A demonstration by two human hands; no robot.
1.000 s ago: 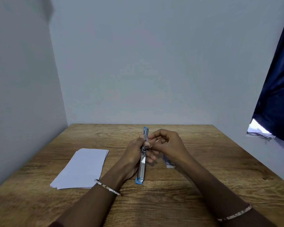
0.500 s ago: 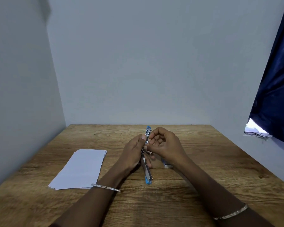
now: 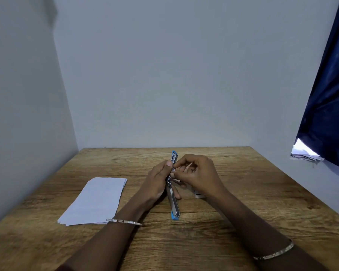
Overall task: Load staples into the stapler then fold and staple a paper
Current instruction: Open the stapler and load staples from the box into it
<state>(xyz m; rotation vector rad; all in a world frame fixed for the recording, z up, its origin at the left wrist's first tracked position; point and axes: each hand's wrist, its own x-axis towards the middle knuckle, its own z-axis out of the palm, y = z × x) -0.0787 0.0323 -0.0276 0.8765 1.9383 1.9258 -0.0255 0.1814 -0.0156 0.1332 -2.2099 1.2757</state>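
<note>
A blue and silver stapler [image 3: 174, 204] is swung fully open into one long line above the middle of the wooden table [image 3: 233, 192]. My left hand [image 3: 157, 184] grips it around its hinge from the left. My right hand [image 3: 199, 175] is at the stapler's upper half, its fingertips pinched on something small at the metal channel; I cannot tell if it is a staple strip. A stack of white paper [image 3: 95, 202] lies flat to the left. A small white staple box [image 3: 199, 195] shows partly under my right wrist.
Grey walls close off the table's left and back. A dark blue curtain [image 3: 329, 94] hangs at the right, with some white papers [image 3: 305, 153] below it.
The stapler's lower end swung from left to right and has settled pointing toward me. My right fingertips stayed at the upper channel. The paper has not moved.
</note>
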